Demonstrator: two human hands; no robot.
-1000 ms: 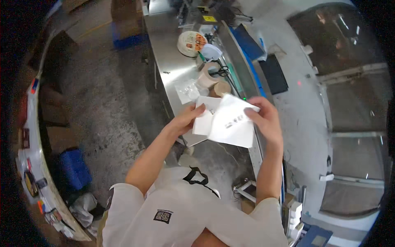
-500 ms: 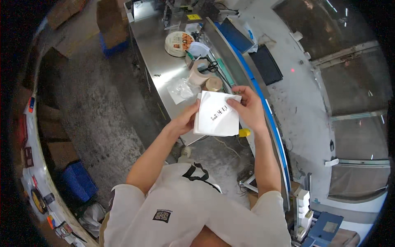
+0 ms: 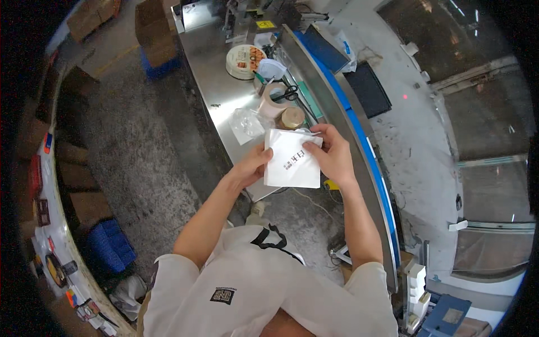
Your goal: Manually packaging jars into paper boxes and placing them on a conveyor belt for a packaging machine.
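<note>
Between both hands, in front of my chest, is a stack of white square papers (image 3: 291, 175) with black print on the top sheet. My left hand (image 3: 251, 167) is closed on its left edge, the thumb on top and the other fingers mostly hidden beneath. At the upper right corner my right hand (image 3: 335, 159) pinches the stack, thumb on the face, fingers behind. Just beyond it, on the metal table (image 3: 205, 70), are a tan tape roll (image 3: 292, 118), a wide pale roll (image 3: 267, 105), black scissors (image 3: 289, 94) and a crumpled clear plastic bag (image 3: 245, 127).
A round printed tub (image 3: 238, 63) stands farther back on the table. Along its right side runs a blue-edged rail (image 3: 359, 126), with a dark tray (image 3: 368, 89) beyond. A yellow object (image 3: 331, 185) shows below my right hand. A blue bin (image 3: 110, 245) sits at the left.
The stack has shifted slightly left and down, with its top sheet now lying flatter. My right hand has moved left and a little lower with it. Both hands keep their hold.
</note>
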